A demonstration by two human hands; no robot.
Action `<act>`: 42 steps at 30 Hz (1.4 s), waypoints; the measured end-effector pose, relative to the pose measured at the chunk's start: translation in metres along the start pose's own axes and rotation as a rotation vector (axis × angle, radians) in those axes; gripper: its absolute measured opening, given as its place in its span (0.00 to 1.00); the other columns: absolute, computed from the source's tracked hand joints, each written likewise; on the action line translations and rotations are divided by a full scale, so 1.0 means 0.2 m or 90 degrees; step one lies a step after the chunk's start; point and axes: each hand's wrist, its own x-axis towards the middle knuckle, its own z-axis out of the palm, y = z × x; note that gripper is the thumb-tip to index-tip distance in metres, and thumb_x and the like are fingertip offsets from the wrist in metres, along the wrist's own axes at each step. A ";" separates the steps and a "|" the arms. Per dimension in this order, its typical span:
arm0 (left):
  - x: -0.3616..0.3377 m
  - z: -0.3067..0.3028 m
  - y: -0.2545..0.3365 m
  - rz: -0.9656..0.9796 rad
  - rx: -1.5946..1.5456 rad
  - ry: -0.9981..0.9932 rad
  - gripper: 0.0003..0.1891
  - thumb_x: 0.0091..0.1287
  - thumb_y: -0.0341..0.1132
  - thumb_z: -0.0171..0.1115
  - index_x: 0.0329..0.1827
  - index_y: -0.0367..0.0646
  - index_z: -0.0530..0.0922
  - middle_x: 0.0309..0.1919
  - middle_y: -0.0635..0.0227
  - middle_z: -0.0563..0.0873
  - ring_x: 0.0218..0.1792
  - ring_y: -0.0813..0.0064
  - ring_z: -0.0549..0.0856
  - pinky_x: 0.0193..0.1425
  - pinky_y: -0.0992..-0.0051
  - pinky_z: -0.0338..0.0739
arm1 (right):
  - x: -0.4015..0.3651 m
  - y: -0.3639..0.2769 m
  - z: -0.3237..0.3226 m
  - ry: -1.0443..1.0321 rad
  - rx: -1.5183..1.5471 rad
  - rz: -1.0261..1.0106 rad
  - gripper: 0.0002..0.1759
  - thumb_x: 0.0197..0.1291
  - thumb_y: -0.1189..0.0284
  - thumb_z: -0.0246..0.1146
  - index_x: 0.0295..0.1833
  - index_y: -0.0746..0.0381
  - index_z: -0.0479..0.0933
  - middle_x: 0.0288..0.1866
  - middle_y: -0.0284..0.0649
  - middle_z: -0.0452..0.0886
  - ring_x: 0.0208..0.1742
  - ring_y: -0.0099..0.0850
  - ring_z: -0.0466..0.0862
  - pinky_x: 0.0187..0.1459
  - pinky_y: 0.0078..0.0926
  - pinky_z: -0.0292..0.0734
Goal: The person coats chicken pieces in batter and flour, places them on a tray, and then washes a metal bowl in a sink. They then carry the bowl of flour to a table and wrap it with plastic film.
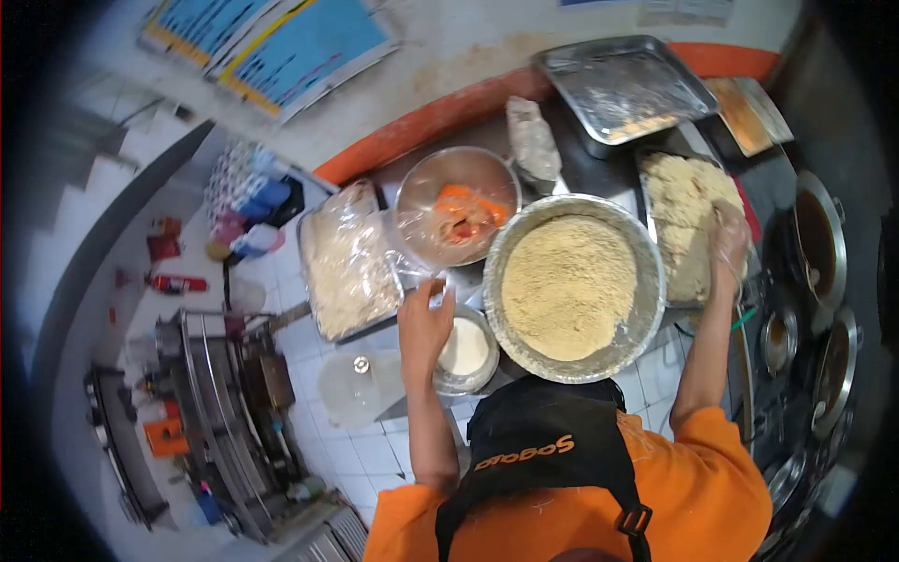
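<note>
My left hand (426, 323) is raised over the near right edge of a plastic-covered tray of pale food (346, 262), its fingers partly curled near the clear plastic. Whether it pinches the plastic is unclear. My right hand (729, 239) rests at the right side of a tray of breaded pieces (688, 206), its fingertips hidden against the coating. Between my arms stands a large metal bowl of yellowish crumbs (569, 286). A smaller container of white powder (465, 348) is beside my left wrist. Behind it, a steel bowl (456, 173) holds something orange.
At the back are an empty-looking metal tray (627, 89) and a whitish bag (532, 145). Pans (817, 239) line the right side. A clear lidded container (348, 389) stands left of my forearm. Metal racks (220, 375) are farther left.
</note>
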 end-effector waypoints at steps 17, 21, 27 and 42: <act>0.86 0.66 -0.42 0.171 0.317 -0.285 0.24 0.67 0.43 0.59 0.63 0.43 0.70 0.49 0.46 0.85 0.51 0.46 0.85 0.55 0.55 0.79 | -0.39 -0.18 -0.49 -0.025 0.080 0.171 0.09 0.62 0.72 0.66 0.45 0.65 0.85 0.46 0.51 0.87 0.48 0.45 0.87 0.53 0.37 0.80; 0.88 0.64 -0.43 0.141 0.436 -0.295 0.20 0.66 0.43 0.59 0.56 0.41 0.77 0.43 0.48 0.88 0.45 0.47 0.87 0.51 0.53 0.81 | -0.51 -0.20 -0.43 -0.046 0.161 0.213 0.10 0.59 0.72 0.68 0.44 0.64 0.86 0.43 0.50 0.87 0.45 0.46 0.87 0.50 0.38 0.80; 0.88 0.71 -0.53 0.123 0.442 -0.295 0.15 0.66 0.41 0.57 0.42 0.40 0.86 0.42 0.46 0.88 0.46 0.48 0.88 0.52 0.54 0.81 | -0.53 -0.28 -0.43 -0.116 0.151 0.194 0.10 0.62 0.71 0.67 0.46 0.65 0.85 0.43 0.49 0.87 0.45 0.43 0.88 0.49 0.36 0.81; 0.83 0.59 -0.39 -0.003 0.018 -0.310 0.19 0.61 0.44 0.67 0.50 0.41 0.84 0.46 0.49 0.88 0.49 0.53 0.87 0.52 0.61 0.80 | -0.46 -0.38 -0.33 -0.180 0.218 0.101 0.11 0.66 0.71 0.63 0.48 0.66 0.84 0.45 0.52 0.87 0.45 0.45 0.87 0.49 0.40 0.80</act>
